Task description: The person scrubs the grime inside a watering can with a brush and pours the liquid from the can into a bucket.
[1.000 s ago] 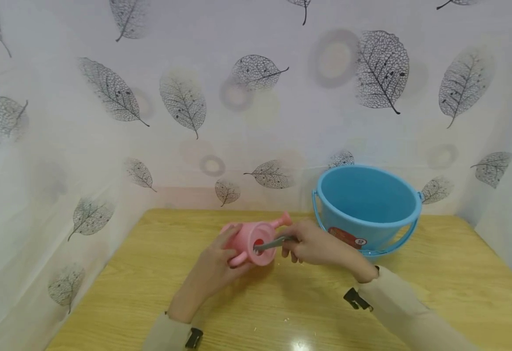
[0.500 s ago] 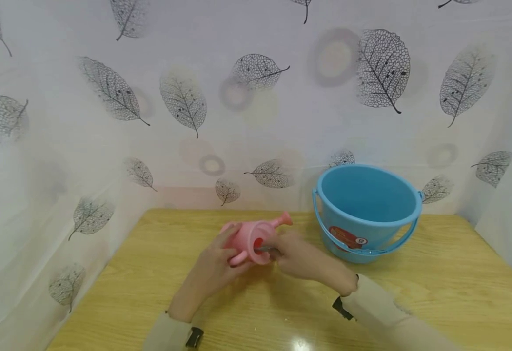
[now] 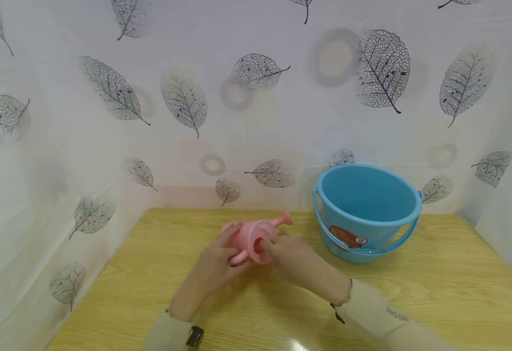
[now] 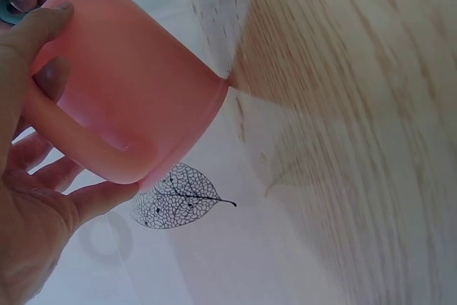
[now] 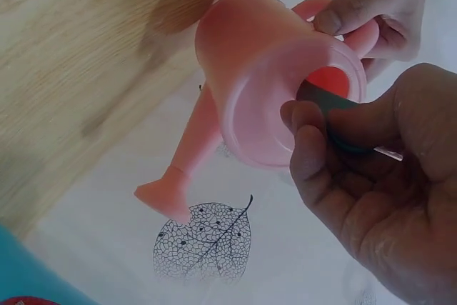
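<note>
A pink watering can point(image 3: 244, 236) lies tilted over the table, its mouth turned toward the head camera and its spout point(image 5: 187, 144) pointing away to the right. My left hand point(image 3: 214, 263) grips the can around its body and handle point(image 4: 78, 137). My right hand point(image 3: 297, 261) is at the can's mouth and pinches a slim grey-green tool point(image 5: 335, 101); its front end reaches into the can. A bright red patch point(image 5: 334, 76) shows inside the can. The fingers hide most of the tool, and its tip is out of sight.
A blue bucket point(image 3: 337, 209) with a red label and a hanging handle stands to the right, near the back of the wooden table point(image 3: 168, 239). A pale leaf-print curtain point(image 3: 282, 122) runs behind and beside the table.
My right hand has moved left to the can's mouth, pushing the tool deeper into the can. My left hand and the can stay in place.
</note>
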A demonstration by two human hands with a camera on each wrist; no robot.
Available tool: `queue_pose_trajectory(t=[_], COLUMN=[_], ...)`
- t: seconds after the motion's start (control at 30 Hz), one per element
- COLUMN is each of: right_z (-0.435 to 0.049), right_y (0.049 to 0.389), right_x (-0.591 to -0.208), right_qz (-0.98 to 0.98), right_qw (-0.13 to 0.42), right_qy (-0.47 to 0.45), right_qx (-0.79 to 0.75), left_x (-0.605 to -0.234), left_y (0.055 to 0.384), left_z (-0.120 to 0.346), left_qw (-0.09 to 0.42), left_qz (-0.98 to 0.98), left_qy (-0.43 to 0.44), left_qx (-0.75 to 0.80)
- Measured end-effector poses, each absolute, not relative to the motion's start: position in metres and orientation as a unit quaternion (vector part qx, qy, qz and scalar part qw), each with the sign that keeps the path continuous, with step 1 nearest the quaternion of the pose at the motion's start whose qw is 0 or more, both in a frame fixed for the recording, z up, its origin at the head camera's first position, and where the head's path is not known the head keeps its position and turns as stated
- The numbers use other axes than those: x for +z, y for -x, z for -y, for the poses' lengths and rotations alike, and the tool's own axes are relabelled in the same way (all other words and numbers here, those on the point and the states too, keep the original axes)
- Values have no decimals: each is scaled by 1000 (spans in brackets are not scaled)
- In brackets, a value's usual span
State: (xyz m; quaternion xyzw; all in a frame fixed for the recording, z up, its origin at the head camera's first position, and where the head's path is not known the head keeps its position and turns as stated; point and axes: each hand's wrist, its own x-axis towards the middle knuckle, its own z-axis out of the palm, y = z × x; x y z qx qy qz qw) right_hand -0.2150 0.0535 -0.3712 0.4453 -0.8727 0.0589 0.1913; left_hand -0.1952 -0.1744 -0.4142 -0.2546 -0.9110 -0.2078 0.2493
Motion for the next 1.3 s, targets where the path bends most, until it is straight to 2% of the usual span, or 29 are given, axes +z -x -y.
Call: queue_pose_trajectory(t=[0.13,0.27,0.37,0.57,0.9,1.3], right_z=[-52,-53,-57,-70,-84,-87], right_y=[215,218,222,227,229,228], right_x=[-371,-365,-361,-355,-342,-340], right_qz=[877,884,870,844,843,843], right_qw=[193,115,78,73,22,22], right_qy=[-440,-445,-460,-478,-462,-459], right_qx=[34,91,160,233,274,280], left_x=[-414,-414,-414,-413,-413,-412], left_y=[195,195,195,195,194,194], left_z=[173,173,173,173,174,173], left_qw=[245,246,245,242,234,233], left_qz=[912,911,911,910,914,915], left_qy=[255,253,252,254,244,244], left_qx=[-208,-212,-216,-222,-223,-222])
